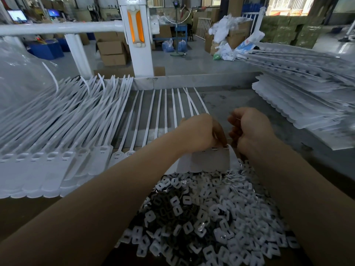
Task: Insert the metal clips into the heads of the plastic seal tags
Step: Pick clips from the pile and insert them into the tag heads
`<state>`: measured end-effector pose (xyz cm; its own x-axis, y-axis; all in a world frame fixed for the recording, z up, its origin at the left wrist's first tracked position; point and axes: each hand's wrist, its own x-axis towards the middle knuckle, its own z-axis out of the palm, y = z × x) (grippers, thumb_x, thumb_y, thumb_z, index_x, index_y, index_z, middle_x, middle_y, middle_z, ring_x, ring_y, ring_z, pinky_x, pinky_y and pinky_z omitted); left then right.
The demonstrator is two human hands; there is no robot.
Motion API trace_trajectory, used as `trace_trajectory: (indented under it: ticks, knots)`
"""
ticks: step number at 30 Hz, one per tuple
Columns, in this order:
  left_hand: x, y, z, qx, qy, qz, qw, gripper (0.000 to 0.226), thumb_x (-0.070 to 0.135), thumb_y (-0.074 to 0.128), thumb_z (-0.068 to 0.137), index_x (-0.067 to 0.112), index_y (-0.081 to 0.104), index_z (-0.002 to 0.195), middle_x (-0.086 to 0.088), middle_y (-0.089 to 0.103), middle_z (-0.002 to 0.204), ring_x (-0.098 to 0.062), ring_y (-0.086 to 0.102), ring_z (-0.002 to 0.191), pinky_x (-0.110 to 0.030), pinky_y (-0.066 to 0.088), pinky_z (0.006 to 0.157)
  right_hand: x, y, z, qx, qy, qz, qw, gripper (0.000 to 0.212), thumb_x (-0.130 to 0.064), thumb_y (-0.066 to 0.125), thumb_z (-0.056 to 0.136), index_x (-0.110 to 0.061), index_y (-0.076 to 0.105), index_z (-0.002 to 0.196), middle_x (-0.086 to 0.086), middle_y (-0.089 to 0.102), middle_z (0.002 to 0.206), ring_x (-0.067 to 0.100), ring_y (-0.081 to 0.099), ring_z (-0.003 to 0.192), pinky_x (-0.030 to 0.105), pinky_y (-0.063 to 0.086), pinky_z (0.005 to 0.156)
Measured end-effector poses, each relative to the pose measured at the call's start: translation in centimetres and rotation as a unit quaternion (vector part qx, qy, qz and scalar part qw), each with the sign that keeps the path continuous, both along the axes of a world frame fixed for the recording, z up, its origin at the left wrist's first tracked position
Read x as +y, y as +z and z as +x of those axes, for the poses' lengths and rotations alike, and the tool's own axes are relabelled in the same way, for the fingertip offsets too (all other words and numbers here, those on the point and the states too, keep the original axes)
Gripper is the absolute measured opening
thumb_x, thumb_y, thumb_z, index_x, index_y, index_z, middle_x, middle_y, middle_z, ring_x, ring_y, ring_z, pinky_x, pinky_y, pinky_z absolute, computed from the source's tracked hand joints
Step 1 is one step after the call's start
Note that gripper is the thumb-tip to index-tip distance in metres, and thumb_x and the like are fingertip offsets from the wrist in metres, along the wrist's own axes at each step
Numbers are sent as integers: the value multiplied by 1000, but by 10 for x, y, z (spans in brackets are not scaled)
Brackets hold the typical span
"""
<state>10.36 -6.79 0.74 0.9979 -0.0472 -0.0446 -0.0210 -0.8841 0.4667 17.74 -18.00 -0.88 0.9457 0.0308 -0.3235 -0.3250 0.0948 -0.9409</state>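
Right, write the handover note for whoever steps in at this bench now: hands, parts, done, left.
Left hand: fingers pinch the head edge of the tag strip lying in front.
Right hand: curled, beside the strip's right end; whether it holds a clip cannot be told.
Clips: loose pile nearest you.
Tags on the left: fanned rows, heads toward you; whether clips are in cannot be told.
Stack on the right: more strips.
Left to do: clip the strip in hand, then continue.

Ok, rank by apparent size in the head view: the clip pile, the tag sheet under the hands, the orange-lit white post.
1. Clip pile, though it lies nearest the camera.
2. Tag sheet, strips included.
3. Orange-lit white post, farther off, so its true size is unsure.
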Motion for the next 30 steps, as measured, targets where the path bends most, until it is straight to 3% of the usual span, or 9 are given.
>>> trace_trajectory:
  ticks: [2, 5, 8, 12, 18, 24, 30]
  knots:
    - [5, 3, -5, 10, -41, 24, 999, 27, 16, 63, 91, 34, 74, 109, 12, 69, 108, -10, 59, 103, -42, 43, 102, 0, 0, 0, 2, -1, -2, 1000, 19, -18, 54, 91, -15, 59, 73, 3, 61, 89, 15, 43, 62, 29, 40, 60]
    - [15, 11, -16, 2, -67, -34, 997, 30, 13, 68, 89, 24, 72, 116, 7, 71, 108, -6, 65, 97, -29, 51, 93, 1, 0, 0, 5, -1, -4, 1000, 17, -18, 55, 91, -16, 60, 74, 4, 63, 92, 16, 45, 65, 30, 41, 63]
    - [28, 22, -32, -13, -73, -115, 991, 18, 16, 76, 84, 29, 76, 96, 13, 73, 91, -2, 66, 83, -16, 53, 77, 0, -1, 1, 4, -8, 2, 1000, 14, -18, 56, 89, -15, 61, 77, 4, 64, 91, 16, 47, 68, 29, 42, 62]
    - [31, 21, -56, 22, -112, -93, 989, 11, 29, 80, 78, 35, 77, 87, 23, 68, 86, -8, 60, 83, -28, 51, 78, 1, -1, 2, 6, -7, 2, 1000, 7, -18, 56, 90, -14, 61, 93, 3, 64, 94, 15, 46, 70, 28, 42, 62]
    - [24, 7, -66, 16, -139, -65, 988, 16, 36, 79, 79, 43, 75, 92, 20, 64, 88, -1, 56, 86, -16, 44, 73, 1, -3, 1, 3, -4, -6, 1000, 14, -19, 55, 92, -17, 58, 79, 3, 63, 98, 15, 45, 71, 28, 43, 66]
    - [22, 0, -64, 14, -152, -24, 988, 13, 34, 79, 79, 35, 76, 92, 26, 66, 84, 11, 57, 81, -5, 41, 71, 0, -1, 0, -2, -5, -15, 1000, 17, -19, 55, 92, -17, 59, 76, 6, 62, 105, 15, 47, 75, 29, 45, 70]
    - [26, 4, -63, 32, -106, -96, 989, 7, 30, 77, 82, 34, 72, 79, 26, 68, 79, 9, 64, 72, -4, 45, 62, 0, 0, -4, -3, -1, -20, 1000, 13, -17, 57, 88, -16, 59, 76, 10, 63, 118, 16, 48, 75, 30, 46, 71]
